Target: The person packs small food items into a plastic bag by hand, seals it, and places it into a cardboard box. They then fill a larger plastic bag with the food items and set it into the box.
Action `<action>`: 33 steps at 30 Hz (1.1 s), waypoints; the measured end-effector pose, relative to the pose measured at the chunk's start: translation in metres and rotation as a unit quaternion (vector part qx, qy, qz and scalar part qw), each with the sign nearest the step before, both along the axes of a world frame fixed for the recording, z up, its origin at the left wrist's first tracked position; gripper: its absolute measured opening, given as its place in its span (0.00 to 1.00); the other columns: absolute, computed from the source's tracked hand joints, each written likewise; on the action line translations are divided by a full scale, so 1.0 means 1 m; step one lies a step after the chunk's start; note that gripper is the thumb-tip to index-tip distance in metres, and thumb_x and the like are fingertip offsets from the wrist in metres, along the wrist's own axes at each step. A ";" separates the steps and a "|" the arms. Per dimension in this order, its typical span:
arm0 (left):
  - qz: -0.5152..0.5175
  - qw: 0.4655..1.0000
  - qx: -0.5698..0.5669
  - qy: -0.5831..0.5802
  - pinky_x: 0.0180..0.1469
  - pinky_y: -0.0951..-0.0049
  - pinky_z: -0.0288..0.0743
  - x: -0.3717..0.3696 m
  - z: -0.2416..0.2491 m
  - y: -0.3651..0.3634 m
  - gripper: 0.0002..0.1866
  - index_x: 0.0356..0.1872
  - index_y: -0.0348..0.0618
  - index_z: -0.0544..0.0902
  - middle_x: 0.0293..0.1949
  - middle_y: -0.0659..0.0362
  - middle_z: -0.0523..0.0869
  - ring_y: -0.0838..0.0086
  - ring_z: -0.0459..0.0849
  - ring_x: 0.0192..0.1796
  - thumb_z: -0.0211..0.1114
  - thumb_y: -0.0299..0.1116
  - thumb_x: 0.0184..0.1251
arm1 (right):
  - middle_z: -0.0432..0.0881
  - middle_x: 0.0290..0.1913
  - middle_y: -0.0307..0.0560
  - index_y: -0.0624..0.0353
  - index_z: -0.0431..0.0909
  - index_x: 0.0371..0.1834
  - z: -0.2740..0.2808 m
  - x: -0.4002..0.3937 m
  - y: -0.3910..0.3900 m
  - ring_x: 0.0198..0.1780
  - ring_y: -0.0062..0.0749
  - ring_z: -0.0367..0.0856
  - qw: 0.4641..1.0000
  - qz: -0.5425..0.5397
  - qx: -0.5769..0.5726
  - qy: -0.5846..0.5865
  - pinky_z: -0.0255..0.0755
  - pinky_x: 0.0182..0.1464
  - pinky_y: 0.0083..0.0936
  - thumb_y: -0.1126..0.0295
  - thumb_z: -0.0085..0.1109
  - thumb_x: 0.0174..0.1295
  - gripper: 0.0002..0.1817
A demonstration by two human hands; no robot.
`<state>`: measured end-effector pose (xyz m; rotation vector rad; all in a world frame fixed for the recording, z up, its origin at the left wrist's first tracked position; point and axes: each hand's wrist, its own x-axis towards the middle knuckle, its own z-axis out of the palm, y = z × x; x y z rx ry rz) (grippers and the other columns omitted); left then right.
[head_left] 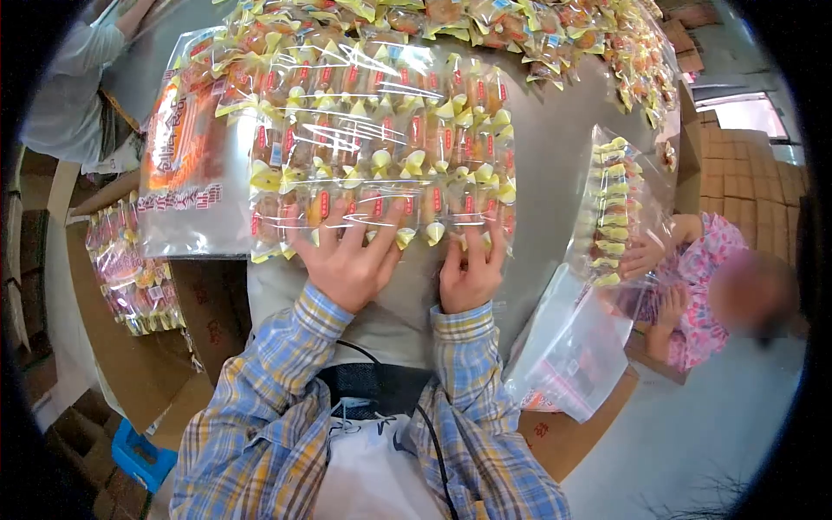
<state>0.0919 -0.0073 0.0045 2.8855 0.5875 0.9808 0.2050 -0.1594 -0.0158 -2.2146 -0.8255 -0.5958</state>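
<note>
A large clear plastic bag lies in front of me, filled with rows of small wrapped snacks with yellow wrapper ends and red labels. On its near row rests my left hand, fingers spread and stretched out over the plastic. To the right, my right hand touches the same near edge, its fingers extended on the film and its thumb apart. Neither hand is closed around anything. Left of the filled bag lies a flat printed bag with red and orange lettering.
Loose wrapped snacks are heaped along the table's far side. At right, a person in a pink patterned top handles another filled bag. Empty clear bags hang at the near right edge. A cardboard box with a packed bag stands left.
</note>
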 end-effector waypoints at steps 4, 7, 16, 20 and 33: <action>0.011 1.000 0.017 -0.021 0.73 0.24 0.49 0.006 -0.002 -0.001 0.30 0.63 0.69 0.87 0.52 0.66 0.85 0.64 0.80 0.59 0.76 0.49 0.54 | 0.76 0.71 0.57 0.48 0.87 0.60 -0.011 0.001 0.004 0.64 0.55 0.84 0.998 -0.010 0.033 0.054 0.88 0.48 0.37 0.77 0.70 0.58 0.24; 0.004 1.000 0.011 -0.020 0.72 0.24 0.50 0.003 -0.004 0.002 0.29 0.63 0.68 0.87 0.54 0.67 0.86 0.64 0.79 0.60 0.75 0.50 0.55 | 0.77 0.71 0.57 0.48 0.88 0.58 -0.003 0.005 0.003 0.57 0.51 0.89 0.997 0.013 0.012 -0.075 0.88 0.45 0.35 0.76 0.72 0.55 0.25; -0.001 1.000 0.018 -0.015 0.74 0.27 0.49 -0.002 -0.015 0.006 0.24 0.59 0.63 0.88 0.66 0.66 0.84 0.64 0.77 0.68 0.72 0.52 0.61 | 0.78 0.70 0.61 0.48 0.86 0.64 0.012 -0.021 0.025 0.35 0.37 0.90 0.982 0.153 -0.014 0.107 0.83 0.33 0.27 0.76 0.73 0.52 0.31; -0.004 0.999 0.029 0.024 0.75 0.25 0.48 -0.010 -0.017 0.008 0.23 0.60 0.59 0.88 0.68 0.67 0.83 0.65 0.75 0.71 0.71 0.49 0.63 | 0.76 0.70 0.63 0.50 0.86 0.64 -0.005 -0.019 0.030 0.38 0.38 0.89 0.979 0.167 0.050 0.103 0.83 0.33 0.26 0.74 0.79 0.53 0.30; -0.032 0.999 -0.007 -0.026 0.72 0.51 0.67 -0.007 -0.009 0.012 0.21 0.59 0.54 0.89 0.64 0.62 0.86 0.62 0.82 0.64 0.70 0.40 0.65 | 0.59 0.80 0.73 0.58 0.80 0.64 -0.007 -0.014 0.032 0.73 0.60 0.74 0.981 0.181 0.015 0.071 0.82 0.51 0.33 0.79 0.74 0.61 0.27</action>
